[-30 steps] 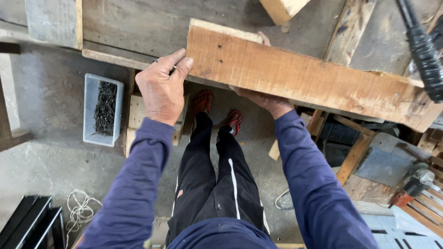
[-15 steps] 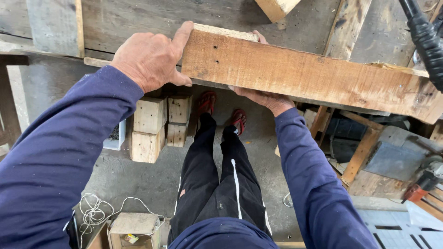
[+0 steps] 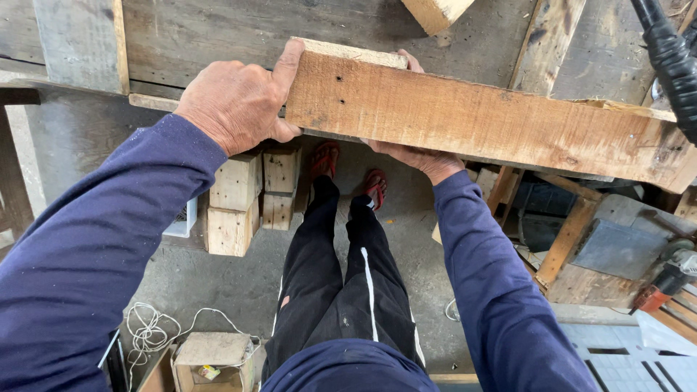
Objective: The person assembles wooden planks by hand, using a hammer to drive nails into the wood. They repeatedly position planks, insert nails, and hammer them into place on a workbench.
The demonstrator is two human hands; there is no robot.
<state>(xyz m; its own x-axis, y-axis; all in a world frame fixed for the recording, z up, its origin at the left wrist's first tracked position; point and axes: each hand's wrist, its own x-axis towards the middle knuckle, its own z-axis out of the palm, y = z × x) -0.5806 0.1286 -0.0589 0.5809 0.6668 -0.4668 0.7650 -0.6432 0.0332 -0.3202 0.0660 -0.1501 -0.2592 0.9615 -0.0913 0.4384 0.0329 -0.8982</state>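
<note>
1. Far left: a grey weathered board (image 3: 83, 43) lies on the worn bench top (image 3: 218, 29). Below it, on the concrete floor (image 3: 210, 283), stands a stack of short wood blocks (image 3: 243, 192), with a tangle of white cord (image 3: 149, 330) nearer the person.
2. Left hand (image 3: 236, 101): closed over the left end of the plank, thumb up along the end grain, fingers curled under. A firm hold.
3. Centre: the rough-sawn plank (image 3: 479, 120) is held on edge, off the floor, above the person's red sandals (image 3: 348, 170). It runs from the left hand rightward, dipping slightly toward the right. Small nail holes show near its left end.
4. Right hand (image 3: 421, 152): under the plank, palm up, fingertips wrapping its far side. It supports rather than clamps; how tightly, I cannot tell.
5. Right: a black ribbed hose (image 3: 671, 62) hangs at the top corner; an angle grinder (image 3: 671, 279) lies among offcuts.
6. Progress, judged: plank lifted and in both hands, not yet set down or fixed anywhere.
</note>
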